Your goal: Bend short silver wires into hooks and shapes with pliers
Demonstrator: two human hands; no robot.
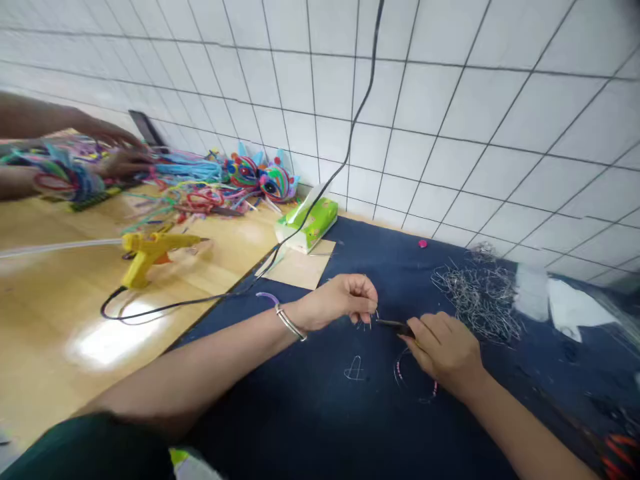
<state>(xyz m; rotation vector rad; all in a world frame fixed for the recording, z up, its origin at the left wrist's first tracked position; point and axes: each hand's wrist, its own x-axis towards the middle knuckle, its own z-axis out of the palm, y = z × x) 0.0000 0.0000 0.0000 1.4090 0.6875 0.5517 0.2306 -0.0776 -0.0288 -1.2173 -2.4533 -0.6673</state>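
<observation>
We pinch wire (371,321) in our left hand (345,301), our right hand (444,350) closed around pliers (393,324), tips near the wire

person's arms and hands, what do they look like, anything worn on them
No gloves. The left hand has a silver-coloured bangle at its wrist, with a dark green sleeve further up. The right hand and right forearm show nothing worn.

Left sleeve (95,445): dark green, ends near elbow
Left-wrist bangle (290,323): slim, silvery
Right hand (445,350): bare, forearm too
</observation>
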